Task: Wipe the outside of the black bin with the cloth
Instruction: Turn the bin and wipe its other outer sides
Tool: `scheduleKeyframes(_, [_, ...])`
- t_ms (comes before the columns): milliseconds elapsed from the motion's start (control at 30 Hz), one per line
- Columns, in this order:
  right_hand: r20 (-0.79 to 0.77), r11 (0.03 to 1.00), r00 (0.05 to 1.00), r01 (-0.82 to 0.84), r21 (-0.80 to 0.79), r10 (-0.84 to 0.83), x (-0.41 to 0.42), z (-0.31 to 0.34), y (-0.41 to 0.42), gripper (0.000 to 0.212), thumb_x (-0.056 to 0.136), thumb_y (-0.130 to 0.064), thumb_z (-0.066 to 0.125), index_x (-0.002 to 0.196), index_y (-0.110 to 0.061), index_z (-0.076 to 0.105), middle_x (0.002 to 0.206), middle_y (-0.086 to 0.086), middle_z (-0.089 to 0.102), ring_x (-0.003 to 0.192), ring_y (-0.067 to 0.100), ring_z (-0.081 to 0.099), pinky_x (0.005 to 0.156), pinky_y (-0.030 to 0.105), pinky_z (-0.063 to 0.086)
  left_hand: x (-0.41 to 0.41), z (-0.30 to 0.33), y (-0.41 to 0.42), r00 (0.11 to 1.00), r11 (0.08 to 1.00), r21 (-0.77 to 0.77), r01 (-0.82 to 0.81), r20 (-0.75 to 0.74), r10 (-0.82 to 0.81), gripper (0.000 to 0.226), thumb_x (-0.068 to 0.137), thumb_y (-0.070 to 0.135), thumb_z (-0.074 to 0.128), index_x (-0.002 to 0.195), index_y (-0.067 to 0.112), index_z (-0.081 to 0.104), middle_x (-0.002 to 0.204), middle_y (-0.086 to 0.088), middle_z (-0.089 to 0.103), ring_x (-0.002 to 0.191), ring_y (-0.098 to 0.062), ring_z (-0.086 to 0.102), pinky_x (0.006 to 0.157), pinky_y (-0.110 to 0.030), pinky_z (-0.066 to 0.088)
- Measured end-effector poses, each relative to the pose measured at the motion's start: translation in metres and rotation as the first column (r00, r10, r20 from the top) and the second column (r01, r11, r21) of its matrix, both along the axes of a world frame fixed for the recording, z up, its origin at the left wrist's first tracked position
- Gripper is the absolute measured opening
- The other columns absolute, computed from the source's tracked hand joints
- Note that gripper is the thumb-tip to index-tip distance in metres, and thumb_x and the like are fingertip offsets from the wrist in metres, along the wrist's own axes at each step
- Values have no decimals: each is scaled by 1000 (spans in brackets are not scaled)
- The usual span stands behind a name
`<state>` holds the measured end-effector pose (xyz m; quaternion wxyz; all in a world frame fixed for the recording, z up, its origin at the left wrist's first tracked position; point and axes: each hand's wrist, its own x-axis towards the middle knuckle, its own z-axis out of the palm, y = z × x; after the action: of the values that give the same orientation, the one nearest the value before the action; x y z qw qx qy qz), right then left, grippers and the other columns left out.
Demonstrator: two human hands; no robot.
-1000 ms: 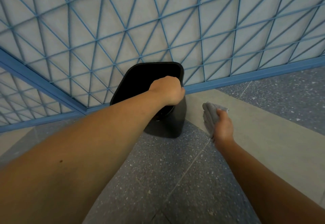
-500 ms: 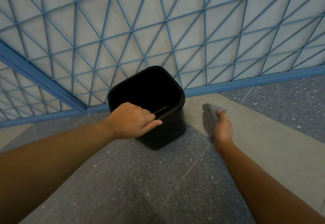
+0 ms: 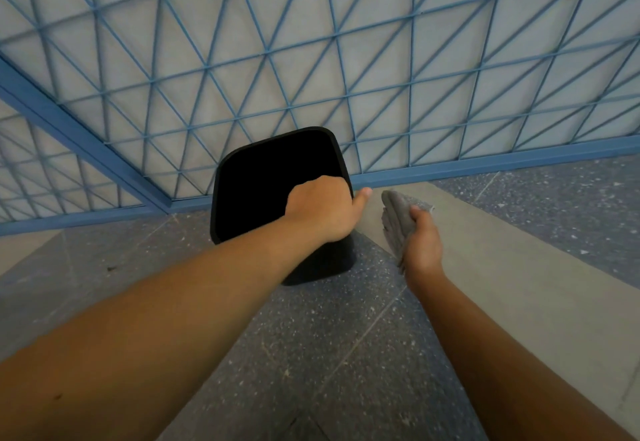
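The black bin [image 3: 263, 191] stands on the floor near the corner of two walls, its open mouth facing me. My left hand [image 3: 323, 208] grips the bin's right rim, fingers inside and thumb sticking out over the edge. My right hand [image 3: 420, 244] holds a bunched grey cloth [image 3: 398, 218] a short way to the right of the bin, not touching it. The bin's lower right side shows below my left wrist; its other outer walls are hidden.
A pale wall with a blue diagonal grid [image 3: 311, 59] and a blue skirting [image 3: 485, 165] runs right behind the bin. A second such wall [image 3: 52, 177] meets it at the left. The floor is speckled dark stone [image 3: 311, 354] with a beige strip [image 3: 502, 267].
My left hand left the bin's near rim and now grips the right rim. The bin turned so its side faces right. My right hand with the cloth hardly moved.
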<state>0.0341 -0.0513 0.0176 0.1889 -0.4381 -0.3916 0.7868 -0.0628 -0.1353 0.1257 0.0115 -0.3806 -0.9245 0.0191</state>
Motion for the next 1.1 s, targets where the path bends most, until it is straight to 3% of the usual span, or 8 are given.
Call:
scheduleKeyframes(100, [69, 1000, 997, 30, -1, -30, 5, 2, 5, 55, 97, -47, 44, 139, -15, 57, 133, 12, 64, 117, 30, 63, 81, 36, 52, 4, -8, 3, 999, 998, 55, -43, 15, 42, 46, 103, 47, 29, 79, 16, 53, 65, 1, 46, 62, -18, 49, 57, -32, 32])
scheduleKeyframes(233, [129, 998, 990, 49, 29, -52, 11, -3, 11, 59, 96, -52, 43, 139, -15, 57, 133, 15, 63, 85, 25, 60, 55, 27, 37, 1, -5, -17, 989, 984, 102, 144, 9, -146, 42, 103, 45, 32, 72, 20, 46, 60, 2, 46, 53, -16, 45, 54, -34, 35])
scheduleKeyframes(300, [136, 999, 989, 49, 17, -51, 13, -1, 12, 61, 96, -54, 41, 140, -15, 56, 133, 15, 62, 80, 25, 58, 56, 30, 45, -3, -1, -32, 947, 945, 110, 307, 60, -315, 41, 102, 44, 35, 67, 25, 38, 56, 3, 45, 49, -16, 45, 52, -34, 33])
scheduleKeyframes(400, [18, 1000, 1000, 6, -5, -6, 13, 0, 10, 59, 98, -50, 38, 144, -15, 53, 142, 15, 57, 104, 31, 62, 93, 51, 55, -10, 1, -53, 881, 889, 78, 452, 117, -458, 42, 99, 50, 33, 66, 25, 39, 52, 4, 43, 46, -13, 43, 49, -36, 34])
scheduleKeyframes(533, [48, 998, 997, 54, 42, -56, 15, 9, 6, 69, 88, -55, 43, 138, -10, 56, 136, 19, 60, 100, 25, 53, 63, 26, 38, -13, 4, -52, 883, 904, 41, 426, 199, -425, 50, 90, 67, 26, 66, 27, 44, 53, 5, 47, 48, -7, 47, 49, -30, 31])
scheduleKeyframes(767, [-2, 993, 1000, 9, 118, -9, 16, 6, 3, 68, 94, -55, 39, 142, -9, 53, 136, 17, 58, 93, 17, 52, 68, 24, 35, 5, -3, -15, 926, 971, 51, 235, 290, -240, 43, 101, 48, 37, 81, 15, 56, 72, -6, 60, 67, -22, 60, 65, -43, 51])
scheduleKeyframes(933, [3, 990, 992, 124, 74, -124, 20, 10, 8, 51, 104, -39, 40, 146, -12, 52, 149, 11, 53, 137, 26, 49, 119, 46, 35, 17, -5, 25, 935, 985, 163, 55, 338, -108, 53, 99, 58, 34, 72, 17, 55, 72, -3, 60, 72, -21, 60, 66, -38, 45])
scheduleKeyframes(1100, [-103, 988, 994, 56, 144, -41, 25, 9, 0, 32, 108, -34, 35, 113, -31, 66, 98, -23, 74, 93, -11, 67, 77, 16, 52, 1, 3, -1, 914, 921, 97, 377, 125, -387, 65, 92, 73, 18, 62, 22, 46, 54, 3, 50, 51, -11, 50, 49, -29, 25])
